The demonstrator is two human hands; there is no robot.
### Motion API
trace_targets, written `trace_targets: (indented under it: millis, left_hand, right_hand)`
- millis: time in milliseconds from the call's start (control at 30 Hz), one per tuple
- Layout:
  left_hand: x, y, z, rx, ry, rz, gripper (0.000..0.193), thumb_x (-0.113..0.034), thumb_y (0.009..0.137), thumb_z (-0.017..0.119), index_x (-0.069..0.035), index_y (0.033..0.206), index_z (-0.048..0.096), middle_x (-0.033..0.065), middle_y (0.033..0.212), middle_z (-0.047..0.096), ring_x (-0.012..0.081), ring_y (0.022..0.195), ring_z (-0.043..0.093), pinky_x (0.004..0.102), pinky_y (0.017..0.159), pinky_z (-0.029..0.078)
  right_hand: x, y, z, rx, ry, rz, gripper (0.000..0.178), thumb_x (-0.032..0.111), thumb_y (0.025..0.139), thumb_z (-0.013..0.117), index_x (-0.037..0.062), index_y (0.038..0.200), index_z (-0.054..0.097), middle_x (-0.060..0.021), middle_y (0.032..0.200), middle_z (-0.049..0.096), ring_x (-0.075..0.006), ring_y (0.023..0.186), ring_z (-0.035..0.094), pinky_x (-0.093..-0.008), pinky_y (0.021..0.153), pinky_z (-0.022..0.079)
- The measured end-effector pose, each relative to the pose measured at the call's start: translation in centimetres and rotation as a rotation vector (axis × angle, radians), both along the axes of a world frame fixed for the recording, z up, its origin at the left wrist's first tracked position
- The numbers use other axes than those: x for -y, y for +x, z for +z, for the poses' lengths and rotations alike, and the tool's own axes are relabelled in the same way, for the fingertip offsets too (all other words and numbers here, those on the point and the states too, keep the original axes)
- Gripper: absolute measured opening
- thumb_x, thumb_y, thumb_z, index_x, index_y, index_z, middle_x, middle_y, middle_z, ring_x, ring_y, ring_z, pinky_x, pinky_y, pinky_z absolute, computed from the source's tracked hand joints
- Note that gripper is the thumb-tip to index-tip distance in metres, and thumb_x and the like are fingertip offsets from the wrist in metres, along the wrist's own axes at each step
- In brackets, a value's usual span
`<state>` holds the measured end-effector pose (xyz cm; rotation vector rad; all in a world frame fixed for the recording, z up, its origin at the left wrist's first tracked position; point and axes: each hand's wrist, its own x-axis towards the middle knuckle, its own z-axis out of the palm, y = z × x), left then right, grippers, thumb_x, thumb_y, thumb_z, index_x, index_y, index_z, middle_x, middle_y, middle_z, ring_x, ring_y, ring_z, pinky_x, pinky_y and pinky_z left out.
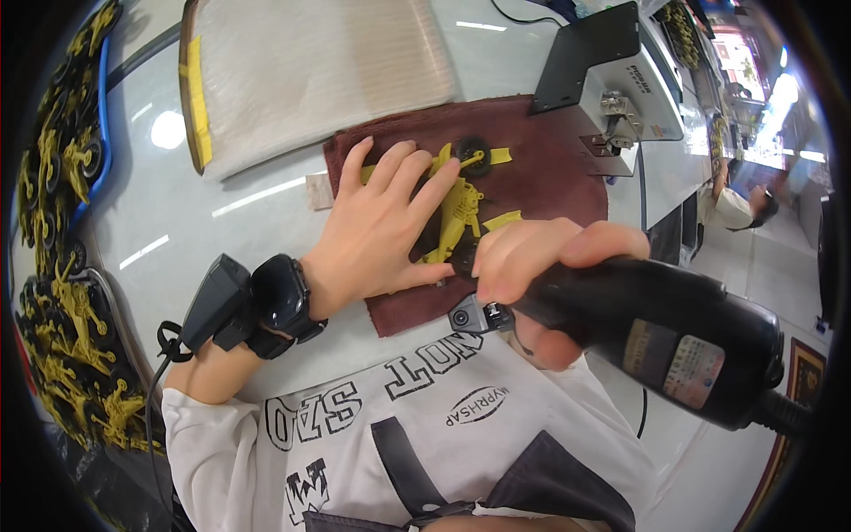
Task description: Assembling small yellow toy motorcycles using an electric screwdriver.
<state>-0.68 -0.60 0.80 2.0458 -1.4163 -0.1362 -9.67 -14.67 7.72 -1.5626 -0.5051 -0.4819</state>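
A yellow model motorcycle (459, 213) with black wheels lies on a maroon cloth. My left hand (383, 213) spreads over its left side, the index fingertip on the upper yellow part and the thumb by the lower end, holding it down. My right hand (554, 266) is wrapped round a black corded power tool (647, 324), whose working end is hidden by the fingers near the model's lower right. Yellow flat pieces (503, 219) stick out from the model's right side. Below the right hand, a small grey device with a lens (470, 316) shows against my shirt.
The maroon cloth (550, 177) covers part of a white table. A large wrapped flat panel (310, 71) lies behind it. At the back right stands a grey-and-black machine (612, 97). Trays of yellow-and-black models (80, 346) line the left. Another person (740, 204) is far right.
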Motion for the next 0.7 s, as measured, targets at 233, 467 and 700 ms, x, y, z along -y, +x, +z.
trace_targets:
  millis: [233,467,700]
  left_hand:
    - [0.2,0.2,0.1,0.013,0.023,0.001,0.089,-0.055,0.062,0.068,-0.005,0.131,0.04,0.0146,0.118,0.044,0.0326,0.119,0.037,0.0528,0.102,0.02]
    - [0.4,0.0,0.6,-0.014,0.014,-0.012,0.09,-0.049,0.058,0.074,-0.007,0.131,0.041,0.0126,0.118,0.045,0.031,0.119,0.037,0.0526,0.102,0.021]
    - [0.2,0.2,0.5,0.005,0.009,0.017,0.089,-0.049,0.059,0.073,-0.007,0.131,0.04,0.0126,0.118,0.045,0.0309,0.119,0.037,0.0525,0.102,0.021]
  right_hand:
    - [3.9,-0.6,2.5,0.074,-0.009,-0.073,0.06,0.049,0.081,0.063,0.0032,0.109,0.037,-0.0116,0.072,0.056,-0.0224,0.054,0.055,-0.0365,0.054,0.047]
    - [13.7,3.1,7.3,0.325,-0.154,-0.992,0.055,0.043,0.086,0.05,-0.0011,0.116,0.036,-0.0095,0.057,0.053,-0.0187,0.044,0.05,-0.0312,0.044,0.045]
    - [9.0,1.5,5.7,-0.049,0.167,-0.764,0.055,0.053,0.089,0.041,0.0057,0.117,0.044,-0.0055,0.057,0.047,-0.0167,0.045,0.044,-0.0354,0.049,0.04]
